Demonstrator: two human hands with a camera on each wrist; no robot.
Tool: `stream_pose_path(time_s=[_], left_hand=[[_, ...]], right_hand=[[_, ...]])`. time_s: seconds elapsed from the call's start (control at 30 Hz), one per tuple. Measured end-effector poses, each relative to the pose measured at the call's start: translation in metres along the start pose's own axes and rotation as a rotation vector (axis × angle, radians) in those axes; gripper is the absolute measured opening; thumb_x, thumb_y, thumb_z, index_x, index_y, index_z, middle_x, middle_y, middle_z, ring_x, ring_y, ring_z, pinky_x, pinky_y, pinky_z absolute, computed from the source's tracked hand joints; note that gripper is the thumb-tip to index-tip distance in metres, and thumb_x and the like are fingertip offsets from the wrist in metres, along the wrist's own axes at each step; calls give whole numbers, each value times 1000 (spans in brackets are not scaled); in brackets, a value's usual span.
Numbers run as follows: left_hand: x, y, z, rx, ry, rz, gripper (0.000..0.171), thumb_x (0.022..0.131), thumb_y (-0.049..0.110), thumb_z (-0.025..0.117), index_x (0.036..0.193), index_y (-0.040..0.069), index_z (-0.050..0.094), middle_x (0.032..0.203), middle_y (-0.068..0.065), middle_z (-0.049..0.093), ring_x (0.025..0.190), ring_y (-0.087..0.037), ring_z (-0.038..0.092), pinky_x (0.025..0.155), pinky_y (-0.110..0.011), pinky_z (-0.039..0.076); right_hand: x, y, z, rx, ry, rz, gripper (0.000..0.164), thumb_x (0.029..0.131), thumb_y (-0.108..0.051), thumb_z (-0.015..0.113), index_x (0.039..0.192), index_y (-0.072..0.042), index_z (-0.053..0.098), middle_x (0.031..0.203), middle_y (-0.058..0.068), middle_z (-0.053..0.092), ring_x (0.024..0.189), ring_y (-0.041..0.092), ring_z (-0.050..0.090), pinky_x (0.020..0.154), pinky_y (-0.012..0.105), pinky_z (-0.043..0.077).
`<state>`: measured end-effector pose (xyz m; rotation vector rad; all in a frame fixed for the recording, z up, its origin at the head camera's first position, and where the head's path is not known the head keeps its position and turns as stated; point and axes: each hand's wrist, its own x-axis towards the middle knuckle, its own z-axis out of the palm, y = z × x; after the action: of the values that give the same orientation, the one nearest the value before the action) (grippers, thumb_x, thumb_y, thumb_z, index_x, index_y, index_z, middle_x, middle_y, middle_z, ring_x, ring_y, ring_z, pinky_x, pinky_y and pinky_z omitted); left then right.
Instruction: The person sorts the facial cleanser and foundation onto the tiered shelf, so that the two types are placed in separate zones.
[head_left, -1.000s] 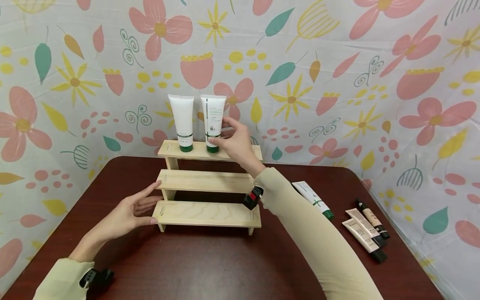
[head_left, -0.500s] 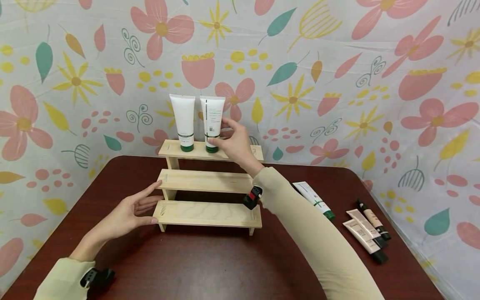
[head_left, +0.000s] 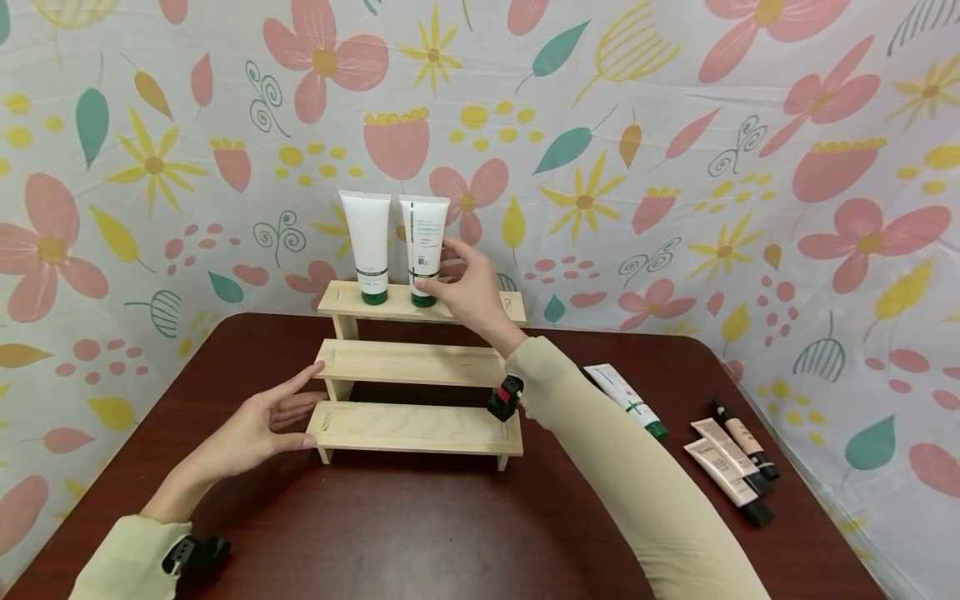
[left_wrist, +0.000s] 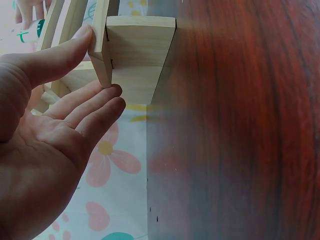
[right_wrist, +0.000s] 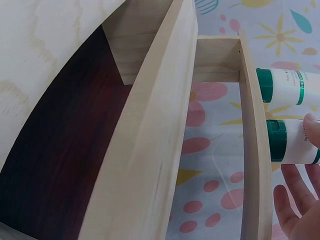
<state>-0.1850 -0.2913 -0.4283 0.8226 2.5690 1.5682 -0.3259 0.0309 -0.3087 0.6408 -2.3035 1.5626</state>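
A three-step wooden display rack [head_left: 416,362] stands on the table. On its top step, a white squeeze tube with a green cap [head_left: 425,237] stands cap down, and my right hand [head_left: 476,287] pinches its lower part from the right. Just left of it stands a second white squeeze tube [head_left: 366,242], also on its green cap. In the right wrist view, the held tube [right_wrist: 295,141] has its cap at the step's surface. My left hand [head_left: 251,433] touches the rack's left end with extended fingers [left_wrist: 97,112], thumb near the lowest step's edge.
Right of the rack, another white tube with a green cap [head_left: 626,398] lies on the dark red table [head_left: 420,533]. Farther right lie two beige tubes with black caps [head_left: 723,473] and a slim beige tube with black ends [head_left: 744,437]. A flower-print cloth [head_left: 585,117] hangs behind.
The tube in my right hand has shifted slightly left, a little closer to the other standing tube. My left hand stays at the rack's left end.
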Motion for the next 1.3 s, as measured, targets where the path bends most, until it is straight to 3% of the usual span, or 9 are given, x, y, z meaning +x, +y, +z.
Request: stream_pose_path(time_s=[0.8,1.1,1.3], left_hand=[[0,2,1,2,4,-36,102,87,-1,85,169,15,26,145,-27,58,132,-46,56,100,-39,54],[0,3,1,-4,6,-47,103,87,-2,85,169,15,26,145,-26,58,133,-44,56,101,-47,53],[-1,1,0,6,9,-42,102,87,0,85,169,15,26,146,-26,58,133,-41,57,101,-37,53]], right_hand=[[-4,0,-4,-5,-22,-22,62,88,-16,89,144,-14,63,120,6,67,97,22,70,87,35,57],[-18,2,-22,-25,-39,-87,58,89,-18,88,142,-14,66,121,9,68,99,21,71,86,41,57],[-41,-4,-46,-90,-69,-180,49,91,-18,85,137,-11,68,124,4,68,99,20,68,85,48,56]])
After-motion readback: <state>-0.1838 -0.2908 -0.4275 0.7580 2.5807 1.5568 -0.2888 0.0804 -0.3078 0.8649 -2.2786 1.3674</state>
